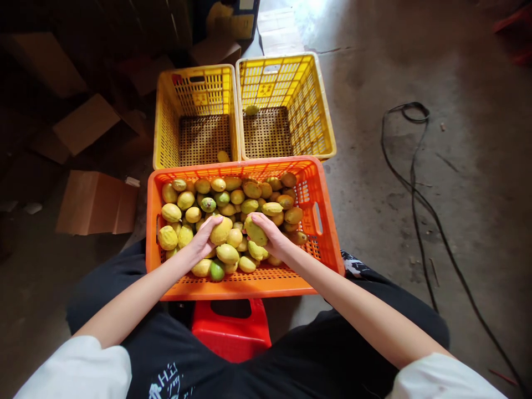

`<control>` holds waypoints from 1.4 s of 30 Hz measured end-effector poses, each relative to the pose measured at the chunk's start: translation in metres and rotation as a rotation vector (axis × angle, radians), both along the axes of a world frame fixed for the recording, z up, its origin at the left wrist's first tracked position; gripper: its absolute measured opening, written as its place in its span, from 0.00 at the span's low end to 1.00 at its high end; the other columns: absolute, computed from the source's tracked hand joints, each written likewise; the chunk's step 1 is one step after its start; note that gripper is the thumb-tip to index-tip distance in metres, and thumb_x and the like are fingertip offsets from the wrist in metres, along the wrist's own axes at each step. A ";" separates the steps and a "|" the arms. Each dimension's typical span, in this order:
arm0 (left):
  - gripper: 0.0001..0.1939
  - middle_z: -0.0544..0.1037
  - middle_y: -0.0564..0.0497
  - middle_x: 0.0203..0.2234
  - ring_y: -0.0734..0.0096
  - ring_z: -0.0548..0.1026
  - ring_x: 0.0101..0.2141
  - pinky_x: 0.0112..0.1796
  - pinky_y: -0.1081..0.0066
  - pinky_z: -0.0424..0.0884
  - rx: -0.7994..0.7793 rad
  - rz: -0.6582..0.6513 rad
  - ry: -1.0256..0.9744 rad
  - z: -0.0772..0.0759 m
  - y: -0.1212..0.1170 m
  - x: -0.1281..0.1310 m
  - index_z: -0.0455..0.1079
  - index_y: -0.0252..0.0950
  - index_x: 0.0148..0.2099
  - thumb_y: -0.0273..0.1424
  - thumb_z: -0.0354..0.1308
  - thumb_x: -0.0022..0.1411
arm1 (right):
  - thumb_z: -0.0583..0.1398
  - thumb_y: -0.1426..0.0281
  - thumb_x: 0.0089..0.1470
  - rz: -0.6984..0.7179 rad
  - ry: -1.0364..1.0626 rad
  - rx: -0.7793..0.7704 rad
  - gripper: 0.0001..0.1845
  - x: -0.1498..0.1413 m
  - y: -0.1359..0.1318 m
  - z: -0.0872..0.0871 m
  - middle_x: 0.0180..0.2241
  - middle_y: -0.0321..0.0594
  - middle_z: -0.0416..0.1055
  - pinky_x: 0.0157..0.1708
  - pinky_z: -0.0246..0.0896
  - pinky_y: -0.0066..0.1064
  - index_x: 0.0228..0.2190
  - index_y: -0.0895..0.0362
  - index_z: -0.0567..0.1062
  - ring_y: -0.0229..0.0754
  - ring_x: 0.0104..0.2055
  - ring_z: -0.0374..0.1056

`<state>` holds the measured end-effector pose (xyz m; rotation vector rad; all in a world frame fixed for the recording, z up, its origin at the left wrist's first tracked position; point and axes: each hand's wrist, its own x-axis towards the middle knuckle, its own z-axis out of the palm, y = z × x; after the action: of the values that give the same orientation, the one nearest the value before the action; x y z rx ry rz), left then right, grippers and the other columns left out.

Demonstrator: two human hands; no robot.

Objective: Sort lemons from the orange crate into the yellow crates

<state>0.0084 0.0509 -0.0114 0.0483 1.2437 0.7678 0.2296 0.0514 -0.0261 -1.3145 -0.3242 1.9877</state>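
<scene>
An orange crate [241, 289] between my knees holds many yellow and greenish lemons [228, 254]. Above this pile, my left hand [203, 237] is closed around a large yellow lemon [221, 230]. My right hand [270, 235] grips a greener lemon [255, 231], its fingers partly hidden behind the fruit. The two held lemons are a short gap apart, near the middle of the crate. One bright green fruit [216, 270] lies at the crate's near side.
Two yellow crates, the left crate [161, 119] and the right crate [326, 119], stand beyond the orange one, each with one fruit inside. A red stool [233, 332] is beneath. Cardboard boxes [97, 202] lie left; a black cable [436, 216] trails across the floor at right.
</scene>
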 end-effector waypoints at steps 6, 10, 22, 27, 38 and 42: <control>0.20 0.89 0.46 0.44 0.51 0.89 0.47 0.40 0.64 0.91 -0.084 0.048 0.010 0.010 0.006 0.005 0.82 0.48 0.59 0.40 0.77 0.68 | 0.77 0.47 0.57 0.007 0.001 -0.075 0.22 -0.003 0.004 -0.002 0.32 0.41 0.85 0.40 0.82 0.38 0.33 0.49 0.81 0.52 0.40 0.84; 0.19 0.89 0.44 0.46 0.50 0.90 0.48 0.38 0.64 0.90 -0.099 0.061 -0.011 0.019 0.008 0.011 0.81 0.47 0.62 0.38 0.73 0.71 | 0.73 0.46 0.61 0.010 0.025 -0.107 0.22 -0.003 0.006 -0.001 0.31 0.43 0.85 0.39 0.82 0.37 0.33 0.51 0.82 0.53 0.41 0.85; 0.14 0.85 0.46 0.36 0.60 0.87 0.38 0.36 0.69 0.87 -0.111 0.064 0.039 0.021 0.008 0.011 0.77 0.39 0.46 0.36 0.78 0.70 | 0.71 0.46 0.65 -0.015 0.041 -0.140 0.20 -0.004 0.008 0.005 0.28 0.37 0.81 0.35 0.81 0.37 0.40 0.50 0.83 0.49 0.33 0.83; 0.18 0.86 0.43 0.38 0.49 0.88 0.45 0.36 0.66 0.88 -0.100 0.051 0.023 0.020 0.006 0.009 0.78 0.42 0.47 0.35 0.83 0.64 | 0.81 0.50 0.51 -0.041 0.034 -0.066 0.24 -0.002 0.004 0.003 0.31 0.34 0.81 0.36 0.80 0.33 0.40 0.51 0.83 0.43 0.32 0.81; 0.22 0.84 0.52 0.31 0.67 0.80 0.24 0.27 0.71 0.85 -0.138 0.119 0.022 0.021 0.008 0.007 0.80 0.46 0.55 0.39 0.82 0.62 | 0.82 0.47 0.46 -0.004 0.029 0.069 0.32 -0.004 -0.003 0.005 0.37 0.34 0.83 0.40 0.76 0.35 0.46 0.47 0.82 0.47 0.41 0.80; 0.18 0.87 0.47 0.35 0.61 0.86 0.29 0.31 0.67 0.88 -0.112 0.107 0.001 0.026 0.010 0.012 0.80 0.40 0.53 0.39 0.79 0.66 | 0.81 0.43 0.46 -0.004 0.038 0.071 0.31 -0.006 -0.003 0.002 0.40 0.39 0.85 0.43 0.77 0.36 0.42 0.47 0.81 0.50 0.45 0.80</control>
<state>0.0202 0.0608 0.0148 -0.1101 1.2967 0.7896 0.2238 0.0486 -0.0238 -1.2303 -0.3705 1.9766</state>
